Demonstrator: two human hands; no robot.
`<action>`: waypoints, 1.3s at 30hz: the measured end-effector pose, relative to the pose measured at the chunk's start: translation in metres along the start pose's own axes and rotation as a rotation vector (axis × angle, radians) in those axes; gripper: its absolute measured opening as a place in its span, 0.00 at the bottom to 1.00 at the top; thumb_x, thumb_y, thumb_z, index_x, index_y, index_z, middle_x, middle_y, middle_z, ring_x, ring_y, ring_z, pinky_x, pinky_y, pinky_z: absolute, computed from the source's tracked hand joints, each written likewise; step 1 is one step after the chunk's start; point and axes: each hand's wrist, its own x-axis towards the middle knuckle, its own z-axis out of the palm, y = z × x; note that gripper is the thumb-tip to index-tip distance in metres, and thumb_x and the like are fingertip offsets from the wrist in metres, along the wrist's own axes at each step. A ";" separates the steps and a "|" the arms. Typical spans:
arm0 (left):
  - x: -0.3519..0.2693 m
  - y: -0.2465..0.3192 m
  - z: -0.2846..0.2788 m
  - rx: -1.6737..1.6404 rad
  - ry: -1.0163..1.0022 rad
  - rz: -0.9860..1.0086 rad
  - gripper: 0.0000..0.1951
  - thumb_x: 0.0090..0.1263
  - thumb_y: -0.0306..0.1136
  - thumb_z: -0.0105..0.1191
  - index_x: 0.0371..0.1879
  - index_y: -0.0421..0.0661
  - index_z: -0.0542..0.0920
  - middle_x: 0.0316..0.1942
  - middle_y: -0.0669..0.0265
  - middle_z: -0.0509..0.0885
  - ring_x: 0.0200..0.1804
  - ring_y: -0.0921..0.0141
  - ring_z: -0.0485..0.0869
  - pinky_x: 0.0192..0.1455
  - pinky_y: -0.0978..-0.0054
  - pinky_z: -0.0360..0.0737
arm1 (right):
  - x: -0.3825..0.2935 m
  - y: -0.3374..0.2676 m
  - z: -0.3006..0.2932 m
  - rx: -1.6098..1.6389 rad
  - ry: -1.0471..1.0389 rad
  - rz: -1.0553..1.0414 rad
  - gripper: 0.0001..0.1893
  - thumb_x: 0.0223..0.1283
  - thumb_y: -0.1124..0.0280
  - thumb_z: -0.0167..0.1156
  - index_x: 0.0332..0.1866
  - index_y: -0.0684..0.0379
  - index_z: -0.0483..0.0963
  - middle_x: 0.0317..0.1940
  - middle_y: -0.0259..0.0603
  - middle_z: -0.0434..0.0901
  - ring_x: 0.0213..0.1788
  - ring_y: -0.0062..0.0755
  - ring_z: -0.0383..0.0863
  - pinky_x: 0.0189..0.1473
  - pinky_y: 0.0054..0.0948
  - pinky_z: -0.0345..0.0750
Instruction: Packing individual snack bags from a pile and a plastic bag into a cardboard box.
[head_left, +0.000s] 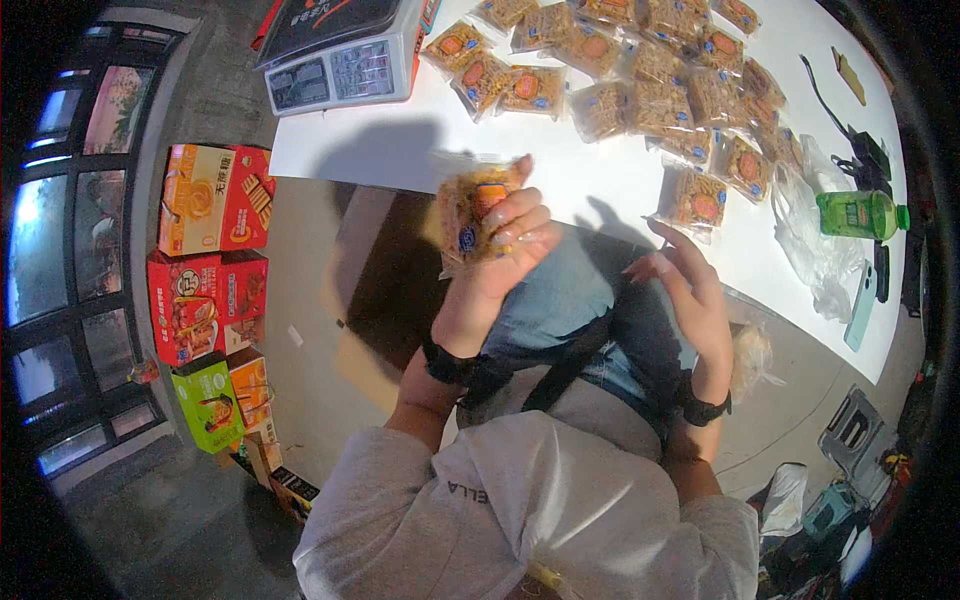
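Note:
In my left hand (525, 225) is a clear plastic packet of a crumbly golden snack (469, 214), raised above my lap by the table's front edge. Its front bears an orange label and a blue mark. My right hand (686, 285) hangs over my right knee with its fingers apart and nothing in them. The nearest thing to it is a similar packet (696, 201) near the edge of the white table (390, 154). Beyond that lies a loose heap of several more snack packets (664, 105).
A digital weighing scale (341, 79) stands at the table's far left. On the right are a green drink bottle (859, 214), a crumpled clear plastic bag (810, 247), a phone (861, 304) and a black power adapter (868, 154). Printed cartons (187, 311) are stacked on the floor at left.

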 end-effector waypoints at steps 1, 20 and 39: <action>-0.007 0.009 -0.003 0.047 0.043 0.038 0.20 0.66 0.38 0.44 0.53 0.40 0.69 0.18 0.78 0.71 0.21 0.81 0.69 0.36 0.81 0.64 | 0.000 0.000 0.001 -0.035 0.004 -0.016 0.18 0.63 0.70 0.47 0.58 0.63 0.65 0.30 0.41 0.79 0.35 0.25 0.77 0.42 0.25 0.72; -0.261 0.162 -0.292 1.848 0.773 -0.083 0.13 0.60 0.41 0.50 0.26 0.43 0.76 0.21 0.63 0.77 0.22 0.66 0.75 0.23 0.67 0.74 | -0.013 0.002 0.015 -0.092 0.034 0.039 0.14 0.63 0.73 0.47 0.51 0.65 0.70 0.31 0.41 0.79 0.34 0.23 0.76 0.42 0.23 0.73; -0.210 0.194 -0.420 1.702 1.119 -0.297 0.23 0.66 0.45 0.45 0.54 0.42 0.68 0.54 0.59 0.72 0.58 0.62 0.68 0.57 0.63 0.67 | 0.036 0.020 -0.006 -1.200 0.690 -0.124 0.32 0.53 0.63 0.59 0.62 0.63 0.55 0.34 0.53 0.74 0.33 0.44 0.78 0.33 0.36 0.76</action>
